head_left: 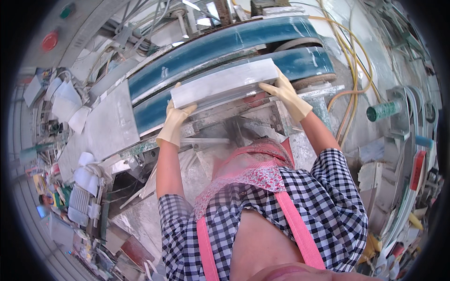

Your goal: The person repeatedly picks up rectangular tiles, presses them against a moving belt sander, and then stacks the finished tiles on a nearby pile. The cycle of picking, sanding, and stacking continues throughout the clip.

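Both my hands wear cream rubber gloves and hold a long pale grey stone slab flat against a wide blue sanding belt. My left hand grips the slab's left end from below. My right hand clasps its right end, fingers spread along the edge. The belt runs in two curved bands above and behind the slab. Grey dust covers the machine's table beneath the slab. My checked sleeves and pink apron straps fill the lower middle of the view.
A flat grey stone plate leans at the left. Yellow cables hang at the right of the machine. A green and white roller sticks out at right. Cluttered tools, rags and a white motor lie at lower left.
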Demonstrator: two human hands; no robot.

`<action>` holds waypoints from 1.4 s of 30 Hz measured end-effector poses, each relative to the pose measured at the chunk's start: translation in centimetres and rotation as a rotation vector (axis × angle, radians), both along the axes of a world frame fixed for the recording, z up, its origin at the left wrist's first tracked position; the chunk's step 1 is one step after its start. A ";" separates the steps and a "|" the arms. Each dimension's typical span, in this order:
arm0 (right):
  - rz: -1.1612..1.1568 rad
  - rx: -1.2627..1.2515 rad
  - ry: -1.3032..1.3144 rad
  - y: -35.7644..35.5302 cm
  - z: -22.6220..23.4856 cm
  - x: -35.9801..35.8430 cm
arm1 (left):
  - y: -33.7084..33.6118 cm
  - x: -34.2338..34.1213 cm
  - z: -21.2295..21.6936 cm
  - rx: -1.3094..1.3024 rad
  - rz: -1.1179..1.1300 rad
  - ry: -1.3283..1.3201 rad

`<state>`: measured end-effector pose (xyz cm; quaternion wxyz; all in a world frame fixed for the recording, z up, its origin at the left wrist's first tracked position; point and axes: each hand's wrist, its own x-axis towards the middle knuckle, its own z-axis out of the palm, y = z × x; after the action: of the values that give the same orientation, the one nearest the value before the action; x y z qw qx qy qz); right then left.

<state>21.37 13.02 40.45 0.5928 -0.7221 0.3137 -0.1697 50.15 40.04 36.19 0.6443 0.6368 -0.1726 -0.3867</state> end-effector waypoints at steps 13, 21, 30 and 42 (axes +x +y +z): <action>0.124 0.036 0.197 -2.9 0.3 0.9 | -0.4 -1.0 3.9 0.562 -0.148 -0.784; 0.194 0.101 0.272 -4.5 3.5 1.9 | -3.1 0.9 5.6 0.542 -0.312 -0.654; 0.280 0.437 0.338 -1.9 9.2 1.6 | 8.2 -11.0 9.3 0.195 0.022 -0.111; 1.501 0.050 0.586 19.7 12.2 12.8 | 17.9 -42.6 15.7 0.070 1.516 0.315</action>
<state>34.21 32.71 52.65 0.4584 -0.7420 -0.1085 0.4771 7.51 57.94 51.92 0.7294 0.5383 0.4165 0.0688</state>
